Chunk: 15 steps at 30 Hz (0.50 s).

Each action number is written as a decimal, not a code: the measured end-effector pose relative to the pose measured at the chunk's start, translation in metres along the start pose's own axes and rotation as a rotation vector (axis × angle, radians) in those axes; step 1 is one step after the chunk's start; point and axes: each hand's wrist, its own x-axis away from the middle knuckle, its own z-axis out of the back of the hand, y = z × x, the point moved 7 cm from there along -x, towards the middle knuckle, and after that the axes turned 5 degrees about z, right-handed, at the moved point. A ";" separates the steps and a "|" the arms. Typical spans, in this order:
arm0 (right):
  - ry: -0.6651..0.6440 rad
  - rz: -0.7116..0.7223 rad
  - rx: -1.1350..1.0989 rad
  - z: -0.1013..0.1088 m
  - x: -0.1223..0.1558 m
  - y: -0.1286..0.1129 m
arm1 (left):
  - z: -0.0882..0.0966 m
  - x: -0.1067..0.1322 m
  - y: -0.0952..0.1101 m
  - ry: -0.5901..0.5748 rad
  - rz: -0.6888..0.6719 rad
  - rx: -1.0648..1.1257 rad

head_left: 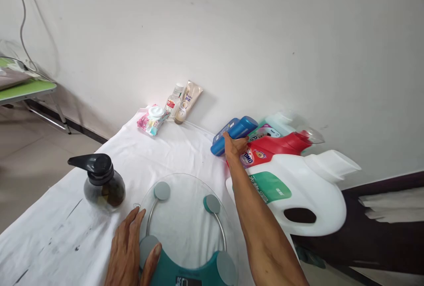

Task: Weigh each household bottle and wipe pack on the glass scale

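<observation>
My right hand (236, 145) reaches forward and closes around a blue bottle (233, 134) lying on its side near the wall. Beside it lie a red detergent bottle (277, 146) and a big white jug with a green label (300, 191). My left hand (130, 250) rests flat, fingers spread, on the left edge of a round glass bathroom scale (185, 224) with a teal base, at the near edge of the white-covered table (59, 233).
A dark glass pump bottle (103, 182) stands left of the scale. At the back by the wall are a pink pack with a white lid (153, 119), a small clear bottle (173, 102) and a beige tube (187, 100). A green table (23, 89) stands far left.
</observation>
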 end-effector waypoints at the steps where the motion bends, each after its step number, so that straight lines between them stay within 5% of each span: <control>1: 0.030 -0.027 0.022 0.003 0.001 0.003 | 0.000 0.000 0.000 0.000 -0.001 -0.002; 5: 0.111 -0.035 0.050 0.009 0.013 -0.006 | 0.001 0.000 -0.001 0.013 0.000 -0.005; 9: 0.212 0.314 0.137 0.010 0.029 -0.057 | 0.002 0.000 0.000 0.023 0.000 -0.004; 12: 0.088 0.524 0.201 -0.022 0.027 -0.095 | 0.004 0.001 0.003 0.030 -0.015 -0.025; 15: -0.154 0.558 0.260 -0.082 0.006 -0.121 | 0.004 0.001 0.008 0.026 -0.042 -0.063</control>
